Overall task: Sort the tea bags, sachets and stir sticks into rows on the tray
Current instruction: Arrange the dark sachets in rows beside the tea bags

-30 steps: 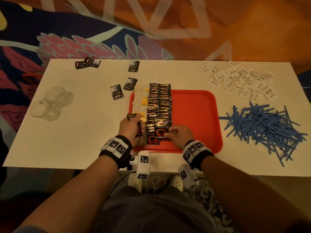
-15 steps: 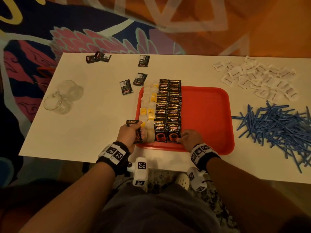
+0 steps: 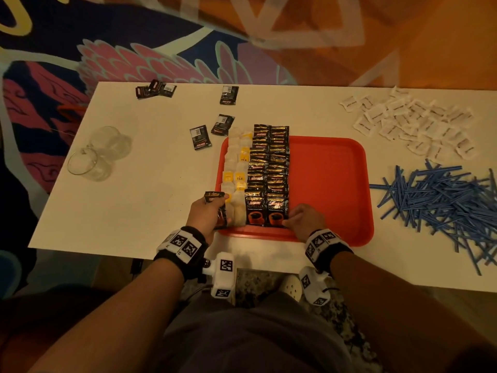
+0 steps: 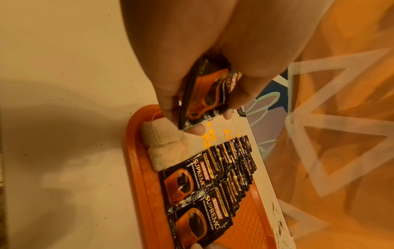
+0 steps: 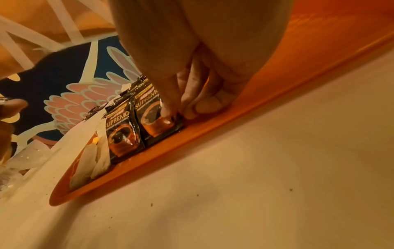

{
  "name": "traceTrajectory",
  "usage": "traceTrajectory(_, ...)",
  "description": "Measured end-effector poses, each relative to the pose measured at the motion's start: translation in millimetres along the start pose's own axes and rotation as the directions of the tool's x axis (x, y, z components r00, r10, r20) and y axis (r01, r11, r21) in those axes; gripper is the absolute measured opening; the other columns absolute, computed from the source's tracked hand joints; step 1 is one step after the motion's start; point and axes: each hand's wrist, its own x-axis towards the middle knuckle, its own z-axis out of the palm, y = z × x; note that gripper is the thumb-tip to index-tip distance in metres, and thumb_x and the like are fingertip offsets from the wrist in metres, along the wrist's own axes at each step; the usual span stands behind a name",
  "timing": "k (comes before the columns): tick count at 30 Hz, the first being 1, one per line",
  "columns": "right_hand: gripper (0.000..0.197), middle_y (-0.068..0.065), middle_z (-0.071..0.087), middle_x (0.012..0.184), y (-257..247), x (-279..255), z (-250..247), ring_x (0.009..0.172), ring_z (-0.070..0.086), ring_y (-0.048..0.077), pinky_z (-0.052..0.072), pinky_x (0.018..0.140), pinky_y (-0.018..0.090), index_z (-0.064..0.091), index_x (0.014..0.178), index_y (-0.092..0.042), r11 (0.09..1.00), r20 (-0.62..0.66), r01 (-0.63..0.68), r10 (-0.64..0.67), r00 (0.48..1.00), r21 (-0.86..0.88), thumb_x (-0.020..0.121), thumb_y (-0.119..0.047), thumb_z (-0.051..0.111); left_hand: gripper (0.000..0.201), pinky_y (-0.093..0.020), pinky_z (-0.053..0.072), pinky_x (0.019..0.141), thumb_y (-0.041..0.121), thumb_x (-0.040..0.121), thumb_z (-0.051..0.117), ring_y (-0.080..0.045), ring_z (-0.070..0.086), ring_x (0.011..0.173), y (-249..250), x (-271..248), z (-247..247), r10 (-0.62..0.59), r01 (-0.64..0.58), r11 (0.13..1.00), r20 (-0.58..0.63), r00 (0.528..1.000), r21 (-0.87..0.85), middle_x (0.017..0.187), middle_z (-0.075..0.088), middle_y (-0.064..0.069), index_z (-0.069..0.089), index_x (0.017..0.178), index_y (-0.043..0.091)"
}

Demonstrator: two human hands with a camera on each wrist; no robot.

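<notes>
Tea bags (image 3: 236, 168) and coffee sachets (image 3: 270, 168) fill the tray's (image 3: 336, 184) left side — left hand (image 3: 205, 215) fingers clamp spare sachets, right hand (image 3: 305, 218) fingers pinch the nearest sachet — sugar packets (image 3: 408, 122) and stir sticks (image 3: 441, 200) wait beyond its right edge.

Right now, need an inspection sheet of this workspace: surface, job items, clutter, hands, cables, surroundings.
Surface: white table, red tray at its near edge.
Job's things: tea bags and coffee sachets in rows on the tray's left; white sachets and blue stir sticks piled off-tray, right; loose coffee sachets far left.
Clutter: two glass cups.
Hands: left hand grips spare sachets; right hand pinches the nearest sachet.
Cables: nothing seen.
Surroundings: patterned carpet.
</notes>
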Motion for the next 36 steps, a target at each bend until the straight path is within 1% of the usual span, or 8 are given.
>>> traceTrajectory(2,0.021,-0.008,0.058,0.086,1.9,-2.2,-2.9,0.070,0.050,0.001,0.032,0.050,0.015,0.060,0.091,-0.019,1.000,-0.009,0.011,-0.011,1.000,0.010,0.082,-0.028,0.076,0.008,-0.044,0.054,0.086,0.014,0.095,0.063,-0.025,0.064,0.073,-0.3,0.4,0.6,0.012,-0.012,1.000,0.011,1.000,0.005,0.086,0.068,-0.009,0.070,0.100,0.012)
traceTrajectory(6,0.020,-0.005,0.060,0.088,3.1,-8.1,-13.1,0.072,0.053,0.005,0.035,0.050,0.017,0.060,0.093,-0.016,0.998,-0.024,0.002,0.000,1.000,0.068,0.082,-0.024,0.076,0.011,-0.049,0.054,0.095,0.017,0.094,0.066,-0.031,0.068,0.101,2.5,2.3,3.5,0.033,-0.033,0.999,-0.003,0.999,0.026,0.104,0.073,-0.011,0.070,0.104,0.018)
traceTrajectory(11,0.020,-0.009,0.062,0.084,-18.7,-17.7,-22.7,0.079,0.059,0.008,0.038,0.055,0.019,0.059,0.086,-0.021,0.984,-0.050,0.105,-0.099,0.994,0.142,0.083,-0.034,0.074,0.011,-0.051,0.058,0.087,0.011,0.091,0.068,-0.033,0.072,0.096,7.8,-1.0,13.3,0.096,-0.099,0.994,0.082,0.992,0.042,0.096,0.076,-0.010,0.072,0.099,0.017)
traceTrajectory(16,0.023,-0.006,0.070,0.084,-63.4,-39.8,-21.2,0.076,0.064,0.005,0.049,0.062,0.022,0.069,0.089,-0.018,0.906,0.113,0.254,-0.307,0.945,0.338,0.078,-0.035,0.079,0.013,-0.044,0.060,0.081,0.010,0.087,0.074,-0.026,0.074,0.090,8.9,-4.9,28.6,0.158,-0.167,0.984,0.126,0.979,0.064,0.094,0.077,-0.008,0.074,0.098,0.015)
traceTrajectory(21,0.014,-0.007,0.067,0.071,-71.2,-42.0,-15.6,0.063,0.061,0.004,0.047,0.059,0.019,0.067,0.075,-0.023,0.904,0.093,0.342,-0.375,0.922,0.255,0.078,-0.020,0.081,0.012,-0.037,0.059,0.076,0.009,0.086,0.074,-0.026,0.071,0.091,11.3,-7.4,34.6,0.177,-0.192,0.978,0.165,0.970,0.079,0.097,0.074,-0.009,0.072,0.097,0.014)
traceTrajectory(27,0.019,-0.010,0.065,0.068,-70.0,-43.4,-12.1,0.062,0.060,0.003,0.045,0.058,0.017,0.067,0.072,-0.025,0.903,0.087,0.359,-0.387,0.918,0.237,0.075,-0.014,0.082,0.017,-0.035,0.057,0.065,0.015,0.100,0.055,-0.026,0.070,0.086,7.3,-6.2,27.8,0.092,-0.091,0.996,0.163,0.982,-0.009,0.102,0.071,-0.012,0.072,0.097,0.013)
traceTrajectory(32,0.021,-0.009,0.065,0.068,-66.3,-47.5,-2.3,0.062,0.058,0.002,0.045,0.056,0.014,0.066,0.068,-0.025,0.904,0.076,0.387,-0.405,0.911,0.181,0.074,-0.015,0.083,0.011,-0.034,0.056,0.056,0.020,0.097,0.062,-0.033,0.070,0.095,2.1,2.1,27.7,0.146,-0.154,0.981,0.074,0.987,0.114,0.110,0.070,-0.009,0.072,0.093,0.021)
traceTrajectory(36,0.009,-0.009,0.065,0.072,-58.3,-41.0,5.0,0.064,0.059,0.002,0.043,0.057,0.017,0.072,0.080,-0.020,0.940,0.100,0.286,-0.308,0.946,0.185,0.078,-0.020,0.080,0.009,-0.049,0.059,0.081,0.030,0.095,0.063,-0.030,0.071,0.093,-4.9,5.6,24.2,0.191,-0.187,0.963,-0.001,0.982,0.196,0.102,0.072,-0.007,0.068,0.091,0.024)
